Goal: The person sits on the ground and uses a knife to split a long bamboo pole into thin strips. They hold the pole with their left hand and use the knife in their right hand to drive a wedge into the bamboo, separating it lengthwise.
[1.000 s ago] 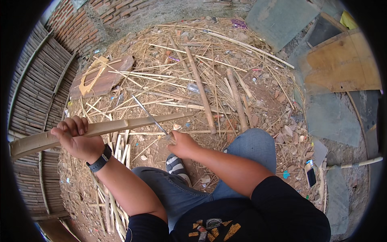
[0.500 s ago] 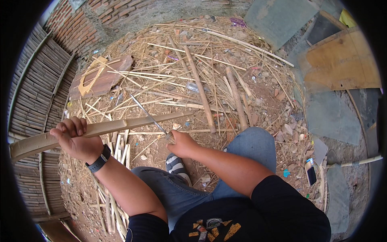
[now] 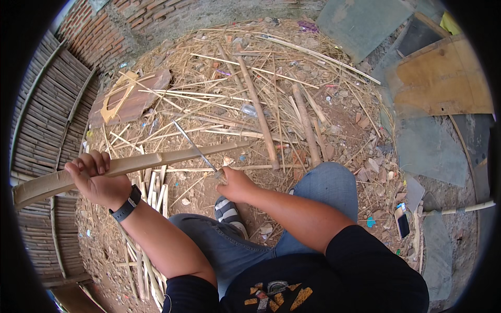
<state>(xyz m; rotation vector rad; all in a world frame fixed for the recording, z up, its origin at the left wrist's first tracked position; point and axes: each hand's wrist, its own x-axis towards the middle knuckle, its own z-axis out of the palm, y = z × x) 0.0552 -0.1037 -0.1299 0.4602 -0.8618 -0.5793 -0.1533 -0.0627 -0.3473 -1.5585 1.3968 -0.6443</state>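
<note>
A long split bamboo piece (image 3: 133,164) slants from the left up toward the middle, its far end tapering. My left hand (image 3: 99,180), with a dark watch on its wrist, is closed round its thick left part. In my right hand (image 3: 233,185) is the handle of a long, narrow-bladed knife (image 3: 194,146). The blade points up and left, crossing the bamboo beyond my left hand. Whether its edge bites into the bamboo, I cannot tell.
Bamboo strips and several poles (image 3: 258,112) litter the ground ahead. A reddish-brown board (image 3: 148,96) lies at the far left. A slatted bamboo wall (image 3: 44,109) stands left; grey sheets (image 3: 430,148) lean at right, near a phone (image 3: 402,223) on the ground.
The knife blade has shifted slightly right along the bamboo. The bamboo's far end sits a touch higher. Both hands keep their grip.
</note>
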